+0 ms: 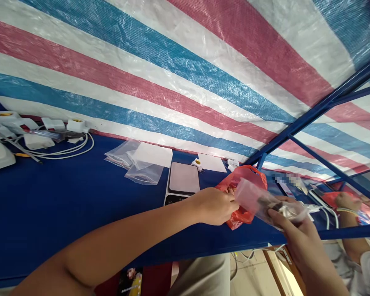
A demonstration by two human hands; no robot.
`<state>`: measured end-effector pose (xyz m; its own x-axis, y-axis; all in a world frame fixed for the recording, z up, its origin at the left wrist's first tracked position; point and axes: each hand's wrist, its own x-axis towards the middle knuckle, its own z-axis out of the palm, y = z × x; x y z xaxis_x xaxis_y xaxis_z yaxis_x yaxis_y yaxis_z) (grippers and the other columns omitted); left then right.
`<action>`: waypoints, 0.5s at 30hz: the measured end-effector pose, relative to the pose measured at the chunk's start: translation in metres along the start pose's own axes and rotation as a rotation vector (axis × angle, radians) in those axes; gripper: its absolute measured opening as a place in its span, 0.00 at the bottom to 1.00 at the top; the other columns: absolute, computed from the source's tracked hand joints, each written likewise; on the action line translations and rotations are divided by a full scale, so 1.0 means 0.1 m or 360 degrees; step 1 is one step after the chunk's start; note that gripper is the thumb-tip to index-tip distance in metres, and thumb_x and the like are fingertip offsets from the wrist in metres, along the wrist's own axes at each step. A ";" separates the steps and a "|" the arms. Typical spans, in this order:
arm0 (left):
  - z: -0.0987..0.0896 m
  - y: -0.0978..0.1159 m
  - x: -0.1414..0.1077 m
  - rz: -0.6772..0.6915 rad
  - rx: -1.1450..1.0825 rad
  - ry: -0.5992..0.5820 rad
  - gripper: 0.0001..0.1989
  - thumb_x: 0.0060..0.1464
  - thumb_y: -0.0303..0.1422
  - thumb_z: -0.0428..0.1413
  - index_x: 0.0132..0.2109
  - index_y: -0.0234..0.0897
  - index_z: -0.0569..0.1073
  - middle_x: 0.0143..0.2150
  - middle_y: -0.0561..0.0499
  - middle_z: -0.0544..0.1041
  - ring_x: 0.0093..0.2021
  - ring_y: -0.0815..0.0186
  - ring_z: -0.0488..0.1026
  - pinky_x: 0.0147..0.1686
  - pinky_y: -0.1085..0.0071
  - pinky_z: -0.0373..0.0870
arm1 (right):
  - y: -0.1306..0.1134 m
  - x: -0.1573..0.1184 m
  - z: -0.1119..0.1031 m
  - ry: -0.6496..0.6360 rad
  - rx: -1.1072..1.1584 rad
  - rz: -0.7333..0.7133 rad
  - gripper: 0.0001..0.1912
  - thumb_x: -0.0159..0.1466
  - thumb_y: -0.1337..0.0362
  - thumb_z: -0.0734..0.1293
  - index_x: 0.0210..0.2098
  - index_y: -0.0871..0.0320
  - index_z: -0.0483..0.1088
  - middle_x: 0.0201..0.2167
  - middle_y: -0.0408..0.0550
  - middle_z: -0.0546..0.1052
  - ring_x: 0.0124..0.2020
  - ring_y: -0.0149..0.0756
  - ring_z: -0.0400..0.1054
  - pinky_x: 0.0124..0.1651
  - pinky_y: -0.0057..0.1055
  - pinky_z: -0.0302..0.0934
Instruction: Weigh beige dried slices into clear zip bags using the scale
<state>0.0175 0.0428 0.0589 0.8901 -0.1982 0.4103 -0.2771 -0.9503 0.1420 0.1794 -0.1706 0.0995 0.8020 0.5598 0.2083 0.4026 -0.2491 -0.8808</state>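
One bare right hand (300, 234), in the head view, gripped a translucent plastic bag (249, 195) at four o'clock, apparently to steady it beside the left hand (216, 205), which curled at a crumpled red plastic bag (236, 176), its grasp unclear

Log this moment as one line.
left hand: at red bag | right hand: gripping filled clear bag | scale: on blue table, partly hidden | flat bags: beside scale
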 end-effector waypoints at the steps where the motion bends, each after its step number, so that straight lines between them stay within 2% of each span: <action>1: -0.03 0.00 0.00 0.0018 -0.0007 -0.0011 0.13 0.65 0.29 0.50 0.49 0.32 0.77 0.49 0.43 0.81 0.45 0.60 0.80 0.31 0.65 0.73 | -0.04 0.04 0.00 -0.0068 -0.0204 -0.0021 0.31 0.53 0.48 0.79 0.51 0.52 0.72 0.38 0.46 0.82 0.35 0.43 0.77 0.37 0.35 0.73; 5: -0.14 0.00 0.01 0.0057 -0.0053 -0.0087 0.13 0.64 0.29 0.50 0.49 0.31 0.78 0.49 0.44 0.82 0.46 0.59 0.81 0.33 0.63 0.74 | -0.30 0.25 0.02 -0.0208 -0.1084 -0.0124 0.28 0.54 0.45 0.75 0.48 0.51 0.73 0.26 0.42 0.77 0.25 0.41 0.71 0.29 0.35 0.63; 7: -0.15 0.00 0.01 0.0042 -0.0061 -0.0095 0.14 0.64 0.29 0.49 0.49 0.31 0.78 0.49 0.44 0.82 0.45 0.59 0.81 0.34 0.63 0.74 | -0.44 0.40 0.07 -0.0348 -0.1322 -0.0220 0.25 0.54 0.47 0.73 0.47 0.51 0.73 0.28 0.43 0.77 0.28 0.42 0.72 0.31 0.35 0.63; 9: -0.15 -0.01 0.00 0.0028 -0.0072 -0.0093 0.14 0.65 0.28 0.49 0.48 0.31 0.78 0.49 0.44 0.82 0.45 0.59 0.81 0.34 0.63 0.74 | -0.54 0.54 0.17 -0.0556 -0.1415 -0.0261 0.21 0.56 0.50 0.72 0.45 0.51 0.72 0.32 0.44 0.78 0.31 0.42 0.73 0.33 0.35 0.63; 12: -0.15 -0.01 -0.01 0.0019 -0.0099 -0.0092 0.14 0.65 0.29 0.49 0.50 0.31 0.78 0.50 0.43 0.83 0.46 0.59 0.81 0.36 0.64 0.74 | -0.59 0.70 0.38 -0.0853 -0.1444 -0.0217 0.15 0.56 0.54 0.71 0.42 0.51 0.71 0.28 0.41 0.76 0.30 0.40 0.72 0.32 0.33 0.61; 15: -0.17 0.00 -0.01 -0.0020 -0.0107 -0.0123 0.16 0.65 0.29 0.49 0.53 0.33 0.78 0.51 0.42 0.83 0.46 0.58 0.81 0.36 0.64 0.74 | -0.55 0.78 0.53 -0.0987 -0.1364 -0.0163 0.19 0.55 0.53 0.73 0.45 0.51 0.73 0.32 0.44 0.79 0.34 0.43 0.75 0.34 0.34 0.65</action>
<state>0.0101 0.0474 0.0737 0.9182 -0.2067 0.3379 -0.2870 -0.9351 0.2079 0.1960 -0.0714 0.1420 0.4786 0.8546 -0.2015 0.8259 -0.5161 -0.2270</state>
